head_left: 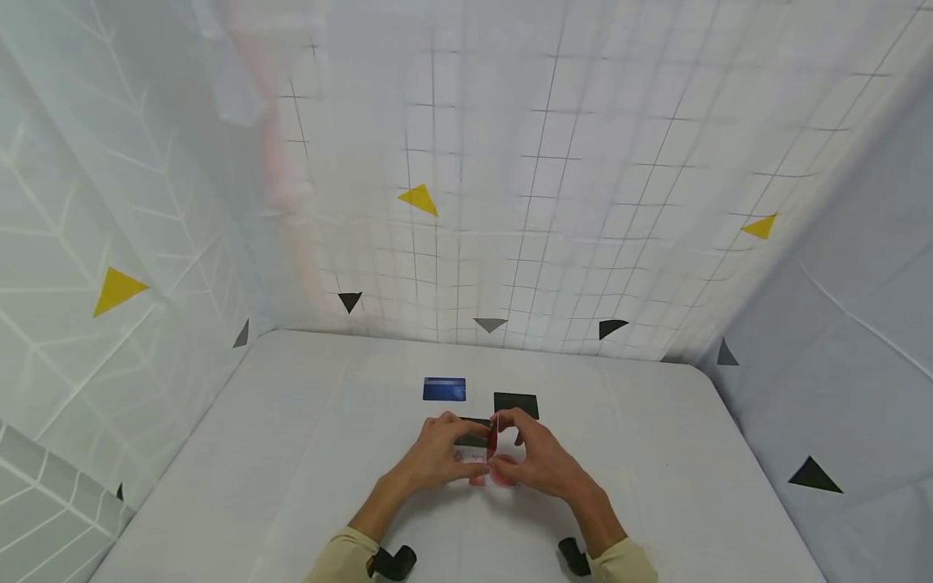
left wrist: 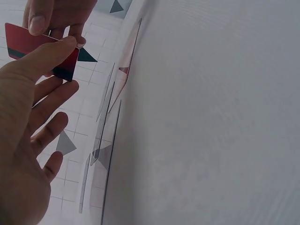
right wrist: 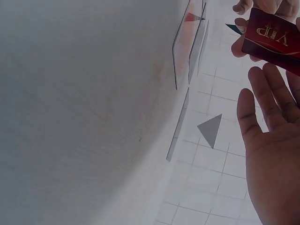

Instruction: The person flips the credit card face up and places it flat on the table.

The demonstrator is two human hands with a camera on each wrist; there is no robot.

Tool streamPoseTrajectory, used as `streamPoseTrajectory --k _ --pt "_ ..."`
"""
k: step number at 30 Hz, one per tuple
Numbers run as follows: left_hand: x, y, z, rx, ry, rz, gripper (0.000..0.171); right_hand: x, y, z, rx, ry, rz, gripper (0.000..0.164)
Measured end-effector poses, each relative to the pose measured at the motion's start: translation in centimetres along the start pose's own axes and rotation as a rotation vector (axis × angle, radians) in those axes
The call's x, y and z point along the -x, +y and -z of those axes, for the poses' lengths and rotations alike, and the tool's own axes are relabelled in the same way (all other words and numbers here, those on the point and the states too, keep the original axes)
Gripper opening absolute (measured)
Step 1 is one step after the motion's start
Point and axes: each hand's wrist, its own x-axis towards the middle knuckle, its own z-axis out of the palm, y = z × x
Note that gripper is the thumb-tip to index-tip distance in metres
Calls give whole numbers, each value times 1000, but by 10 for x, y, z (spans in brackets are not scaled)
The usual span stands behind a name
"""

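Observation:
A red card [head_left: 492, 438] lettered VIP is held up on edge between my two hands over the white table. My left hand [head_left: 438, 450] pinches it, the thumb lying across its striped back in the left wrist view. From the other side my right hand [head_left: 540, 458] holds it between thumb and fingers; in the right wrist view the lettered face of the red card [right wrist: 274, 40] shows. Beneath the left hand lie a dark card [head_left: 470, 441] and a white card with reddish print [head_left: 470, 456], both partly hidden. A pinkish-red patch [head_left: 503, 472] shows below the right hand.
Farther back on the table [head_left: 328, 453] lie a blue card [head_left: 445, 389] and a black card [head_left: 516, 403], the black one just beyond the right fingers. White sheets with grid lines and triangles form walls behind and at both sides.

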Motion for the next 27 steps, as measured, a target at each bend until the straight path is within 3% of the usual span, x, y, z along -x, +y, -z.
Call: streamPoseTrajectory --k 13,27 --pt "1 -2 -1 7 21 -36 54 0 1 1 -47 -4 31 58" --pt "2 -2 11 144 60 -19 60 0 -1 5 2 -33 34 58"
